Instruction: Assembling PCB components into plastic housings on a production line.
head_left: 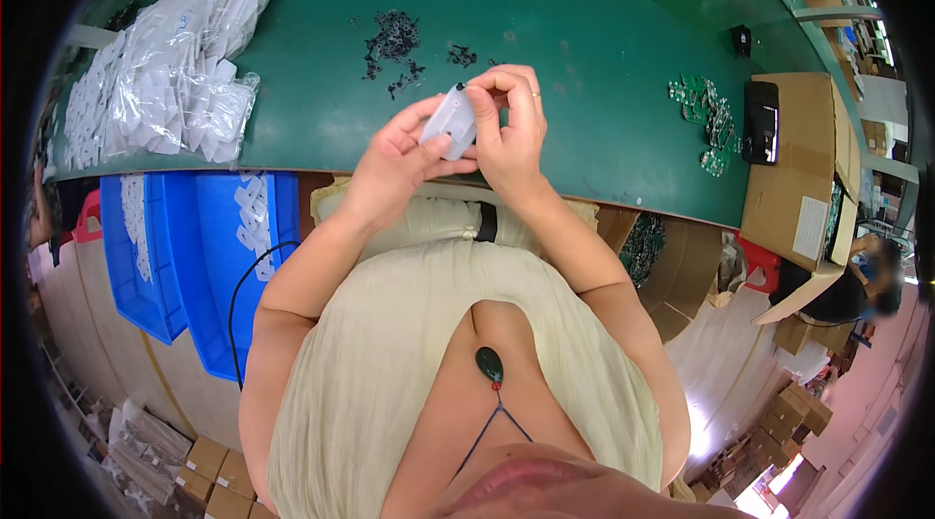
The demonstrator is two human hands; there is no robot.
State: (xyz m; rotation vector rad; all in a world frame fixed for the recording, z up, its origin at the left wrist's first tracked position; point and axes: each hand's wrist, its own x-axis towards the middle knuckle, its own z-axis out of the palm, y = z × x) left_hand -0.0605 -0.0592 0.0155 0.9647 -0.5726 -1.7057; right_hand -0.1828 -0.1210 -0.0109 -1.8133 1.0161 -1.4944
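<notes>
Over the near edge of the green table I hold up a small white plastic shell (450, 120). My left hand (397, 161) is closed round its lower left side, thumb across the face. From the other side my right hand (512, 129) grips it, thumb along the shell's right edge and index finger bent at the upper end. A tiny black part (461, 87) sits at that end, beside the right fingertips; whether it is fixed there or pinched I cannot tell. Beyond my hands lie a loose heap of small black parts (393, 37) and a smaller cluster (462, 55).
Clear bags of white shells (185, 71) cover the table's left. Blue bins (207, 276) with white pieces stand below. At right are small green circuit boards (703, 110), a black phone-like object (762, 123) and a cardboard box (794, 149). A black cable (234, 305) hangs near my left arm.
</notes>
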